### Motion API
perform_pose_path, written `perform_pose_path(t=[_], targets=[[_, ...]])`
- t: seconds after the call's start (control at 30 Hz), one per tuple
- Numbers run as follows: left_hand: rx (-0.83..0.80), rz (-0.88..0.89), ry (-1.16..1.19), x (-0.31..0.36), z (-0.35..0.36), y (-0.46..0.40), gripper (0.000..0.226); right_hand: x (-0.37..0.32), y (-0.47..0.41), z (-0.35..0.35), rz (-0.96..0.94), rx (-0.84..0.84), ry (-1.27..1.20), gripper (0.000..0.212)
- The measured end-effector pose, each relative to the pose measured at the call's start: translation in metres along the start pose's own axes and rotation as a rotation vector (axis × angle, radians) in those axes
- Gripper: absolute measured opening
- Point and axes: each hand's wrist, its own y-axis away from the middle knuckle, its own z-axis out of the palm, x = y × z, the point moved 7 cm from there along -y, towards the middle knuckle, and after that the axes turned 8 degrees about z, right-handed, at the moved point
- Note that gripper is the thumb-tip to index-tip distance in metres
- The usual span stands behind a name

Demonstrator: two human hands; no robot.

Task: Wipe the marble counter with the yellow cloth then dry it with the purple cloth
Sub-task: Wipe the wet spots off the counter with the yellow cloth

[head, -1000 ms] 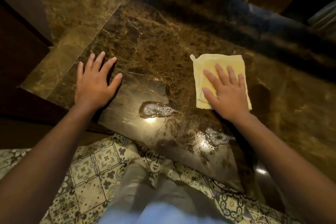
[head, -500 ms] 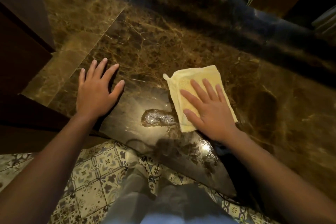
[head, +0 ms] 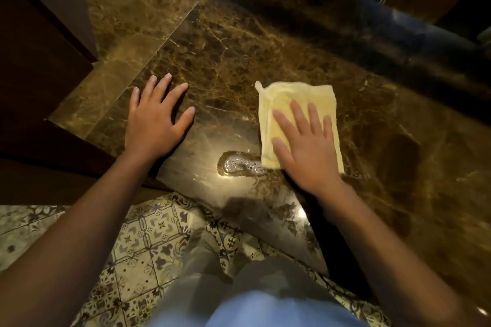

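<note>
Foamy puddle (head: 243, 165) lies just left of the square yellow cloth (head: 297, 119), pressed on brown marble counter (head: 239, 48) by flat right hand (head: 305, 151); left hand (head: 154, 119) rests flat, farther away.

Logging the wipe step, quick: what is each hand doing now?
Left hand: open, flat on the marble counter.
Right hand: open, pressing the yellow cloth.

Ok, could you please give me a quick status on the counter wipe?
Right hand flat on yellow cloth, left hand braced on marble counter. Soapy puddle at cloth's near-left corner. Purple cloth not in view.
</note>
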Motion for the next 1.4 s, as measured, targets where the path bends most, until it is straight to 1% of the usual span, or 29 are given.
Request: perform_pose_path(t=[0.07, 0.13, 0.27, 0.37, 0.43, 0.5, 0.63, 0.7, 0.77, 0.83, 0.87, 0.93, 1.03, 1.1, 1.17, 1.27, 1.4], targets=[[0.012, -0.001, 0.007, -0.001, 0.000, -0.001, 0.062, 0.004, 0.040, 0.011, 0.018, -0.011, 0.012, 0.062], [0.014, 0.002, -0.006, 0.000, -0.001, -0.001, 0.063, 0.004, 0.044, 0.016, 0.060, -0.035, 0.027, 0.064], [-0.007, -0.004, -0.009, 0.002, -0.002, -0.001, 0.062, -0.003, -0.021, 0.000, 0.065, -0.006, 0.043, 0.068], [-0.014, -0.007, -0.003, 0.004, -0.003, 0.001, 0.063, 0.000, -0.077, -0.012, 0.125, 0.000, -0.009, 0.064], [-0.025, -0.011, 0.011, 0.003, -0.003, 0.001, 0.064, -0.003, -0.087, -0.012, 0.166, -0.006, -0.031, 0.063], [-0.038, -0.007, 0.016, 0.004, -0.004, 0.001, 0.064, -0.011, -0.069, -0.007, 0.180, 0.004, -0.033, 0.063], [-0.075, 0.019, 0.014, 0.004, 0.000, 0.000, 0.062, -0.037, 0.030, 0.013, 0.159, 0.057, -0.029, 0.064], [-0.135, 0.074, -0.007, -0.002, 0.003, -0.001, 0.064, -0.047, 0.078, 0.025, 0.164, 0.047, -0.035, 0.065], [-0.202, 0.190, -0.030, -0.013, 0.002, 0.001, 0.067, -0.050, 0.106, 0.035, 0.190, 0.023, -0.020, 0.065], [-0.214, 0.290, -0.047, -0.028, -0.005, 0.007, 0.069, -0.050, 0.106, 0.037, 0.226, 0.022, 0.006, 0.065], [-0.199, 0.307, -0.052, -0.035, -0.007, 0.010, 0.068, -0.050, 0.098, 0.035, 0.250, 0.037, 0.014, 0.065], [-0.170, 0.278, -0.048, -0.043, -0.009, 0.012, 0.064, -0.048, 0.069, 0.029, 0.305, 0.068, 0.009, 0.065], [-0.177, 0.256, -0.039, -0.043, -0.006, 0.012, 0.065, -0.042, 0.011, 0.015, 0.424, 0.086, -0.035, 0.064], [-0.165, 0.267, -0.021, -0.044, -0.007, 0.012, 0.066, -0.045, -0.022, 0.007, 0.503, 0.076, -0.075, 0.063], [-0.156, 0.277, -0.007, -0.045, -0.008, 0.012, 0.065, -0.060, -0.037, 0.007, 0.553, 0.052, -0.109, 0.063], [-0.160, 0.286, 0.005, -0.046, -0.007, 0.012, 0.066, -0.101, -0.003, 0.022, 0.500, 0.049, -0.087, 0.061], [-0.138, 0.295, 0.009, -0.047, -0.006, 0.011, 0.067, -0.140, 0.093, 0.046, 0.378, 0.095, -0.081, 0.061]])
